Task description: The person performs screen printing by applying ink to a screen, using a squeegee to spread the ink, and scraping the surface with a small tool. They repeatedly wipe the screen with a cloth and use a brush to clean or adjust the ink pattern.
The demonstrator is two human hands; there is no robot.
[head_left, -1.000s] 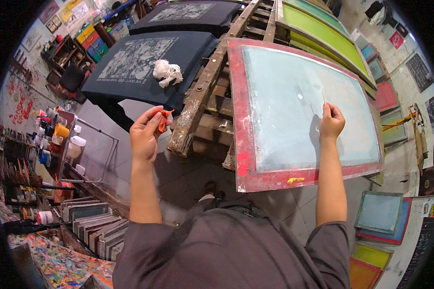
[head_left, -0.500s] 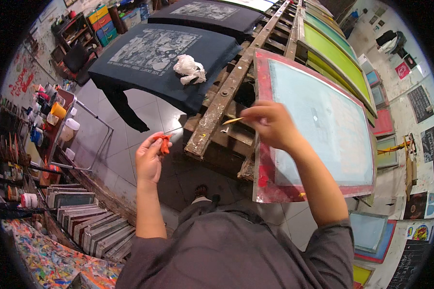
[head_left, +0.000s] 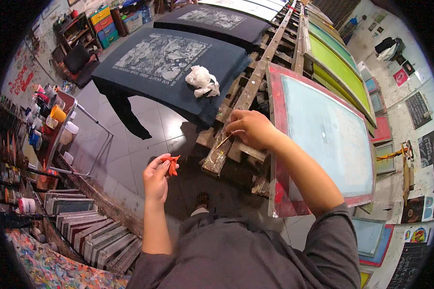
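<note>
Thin yellowish stick of wood-like material (head_left: 223, 140): pinched in the right hand, its free tip above the near end of the worn, paint-flecked brown rail (head_left: 216, 159); contact with the rail cannot be told.
Right hand (head_left: 252, 129): palm down, thumb and fingertips drawn together on the stick, no gap visible.
Left hand (head_left: 157, 176): raised beyond the rail's near end, on its left; thumb and fingers curled closed on a crumpled orange-red scrap of soft, thin material (head_left: 173, 166).
Step in hand: by judgement, bringing the stick to the rail's near end while the scrap is held aside.
Next move, as judged: calls for a steady wrist and a light pinch, the tip kept clear of the red-bordered rectangular screen with pale blue mesh (head_left: 330, 144), whose left edge is just beside the right hand.
Dark navy fabric shirt with pale grey print (head_left: 154, 90): lettering along the print's near edge; crumpled white wad (head_left: 202, 81) near the shirt's right edge.
Wall writing: red painted letters at left; pale handwriting on the black rectangular board (head_left: 420, 107) at right.
Brands: none identified; small container labels illegible.
</note>
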